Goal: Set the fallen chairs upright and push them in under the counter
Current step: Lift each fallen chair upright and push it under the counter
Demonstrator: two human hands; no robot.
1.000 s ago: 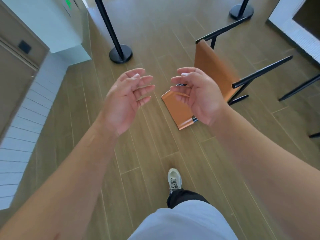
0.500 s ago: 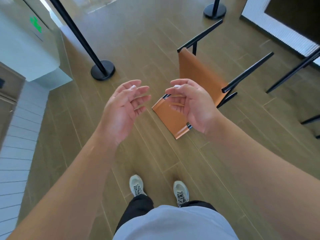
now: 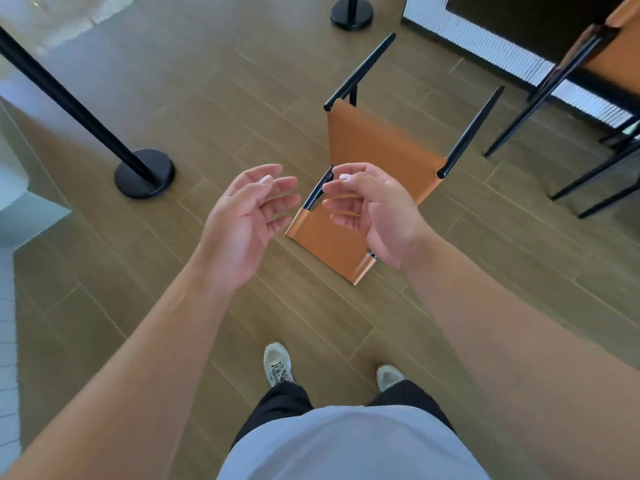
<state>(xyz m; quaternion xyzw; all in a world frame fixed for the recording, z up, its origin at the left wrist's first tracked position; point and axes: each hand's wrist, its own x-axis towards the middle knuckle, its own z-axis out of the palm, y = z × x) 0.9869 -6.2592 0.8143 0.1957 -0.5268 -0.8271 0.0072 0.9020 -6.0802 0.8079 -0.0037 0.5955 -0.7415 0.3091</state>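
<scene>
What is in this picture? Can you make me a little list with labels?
fallen chair: orange chair lying on its back on the floor, black legs pointing away from the person
left hand: open, holding nothing
right hand: open with loosely curled fingers, holding nothing
other chair: upright at the counter, top right
posts: two black posts on round bases
step done: none yet, chair untouched

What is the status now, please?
Left hand and right hand open, holding nothing. Orange chair on its back. Stanchion base left, clear of path.
</scene>
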